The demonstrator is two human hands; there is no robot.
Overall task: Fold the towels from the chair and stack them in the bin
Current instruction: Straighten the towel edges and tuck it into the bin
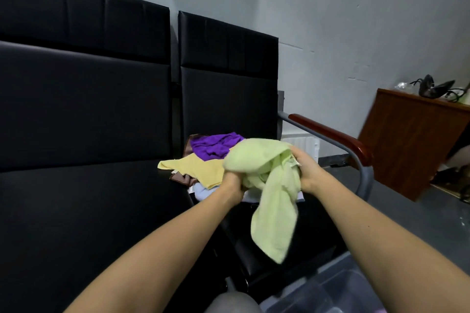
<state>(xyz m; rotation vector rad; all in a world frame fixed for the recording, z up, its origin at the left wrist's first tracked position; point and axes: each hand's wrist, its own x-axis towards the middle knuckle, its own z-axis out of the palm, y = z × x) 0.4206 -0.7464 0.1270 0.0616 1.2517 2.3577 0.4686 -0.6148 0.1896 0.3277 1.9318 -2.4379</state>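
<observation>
A light green towel [269, 185] hangs bunched above the black chair seat [254, 256], held by both hands. My left hand [232, 184] grips its lower left part. My right hand [304, 169] grips its upper right edge. One end of it dangles down over the seat. Behind it, a pile of towels lies on the seat: a purple one [216, 146], a yellow one [201, 169], a brown one [181, 178] and a pale blue one [203, 192]. A clear plastic bin [338, 295] shows at the bottom right, partly hidden by my right forearm.
The chair has a grey metal armrest with a red-brown wooden pad [333, 136] on the right. Another black seat [76, 211] adjoins on the left. A brown wooden cabinet [407, 142] with dark shoes [435, 89] on top stands at the right by the wall.
</observation>
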